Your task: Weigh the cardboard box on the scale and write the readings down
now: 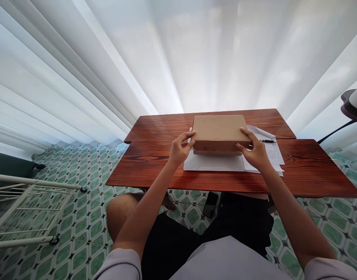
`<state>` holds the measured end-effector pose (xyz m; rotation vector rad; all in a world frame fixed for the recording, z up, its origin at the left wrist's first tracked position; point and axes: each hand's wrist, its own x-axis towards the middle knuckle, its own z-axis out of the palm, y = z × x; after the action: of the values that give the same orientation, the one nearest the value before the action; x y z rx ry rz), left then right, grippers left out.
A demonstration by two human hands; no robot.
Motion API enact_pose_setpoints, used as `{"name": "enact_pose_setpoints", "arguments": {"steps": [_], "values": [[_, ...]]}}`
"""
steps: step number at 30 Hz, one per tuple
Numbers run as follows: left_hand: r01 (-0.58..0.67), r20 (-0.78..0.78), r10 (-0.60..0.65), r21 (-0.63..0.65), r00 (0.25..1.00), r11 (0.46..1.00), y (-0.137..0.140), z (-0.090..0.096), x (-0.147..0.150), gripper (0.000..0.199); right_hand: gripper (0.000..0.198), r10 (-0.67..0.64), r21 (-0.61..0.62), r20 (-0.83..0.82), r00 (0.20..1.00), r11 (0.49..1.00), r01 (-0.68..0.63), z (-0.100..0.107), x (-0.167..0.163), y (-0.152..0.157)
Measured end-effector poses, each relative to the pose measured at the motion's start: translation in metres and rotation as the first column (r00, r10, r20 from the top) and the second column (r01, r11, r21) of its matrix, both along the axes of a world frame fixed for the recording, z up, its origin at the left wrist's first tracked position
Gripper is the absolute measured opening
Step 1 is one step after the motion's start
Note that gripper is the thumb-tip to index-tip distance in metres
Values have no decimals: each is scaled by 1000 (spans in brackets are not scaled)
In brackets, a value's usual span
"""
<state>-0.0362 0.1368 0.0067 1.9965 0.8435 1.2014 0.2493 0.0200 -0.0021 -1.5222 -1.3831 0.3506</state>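
Observation:
A brown cardboard box (219, 128) sits over the middle of the wooden table, its flat lid side facing up. My left hand (180, 147) grips its left edge, fingertips on the upper corner and thumb at the side. At the right end, my right hand (254, 151) holds it the same way, fingers on top and thumb on the front face. A lower part of the box shows below the lid's edge. Under it lies a flat white tray or board (213, 164), partly covered by the box.
Handwritten paper sheets (276, 155) with a black pen (267, 141) lie right of the box on the wooden table (149, 155). A dark phone (210, 204) is below the table. A white wheeled rack (35, 210) stands at left; white curtains (207, 58) hang behind.

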Motion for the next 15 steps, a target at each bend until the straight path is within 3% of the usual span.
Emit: {"name": "enact_pose_setpoints", "arguments": {"steps": [15], "values": [[16,19,-15,-31,1000,999,-6,-11,-2,36,63,8,10,42,999,1000,-8,-6,1,-3]]}}
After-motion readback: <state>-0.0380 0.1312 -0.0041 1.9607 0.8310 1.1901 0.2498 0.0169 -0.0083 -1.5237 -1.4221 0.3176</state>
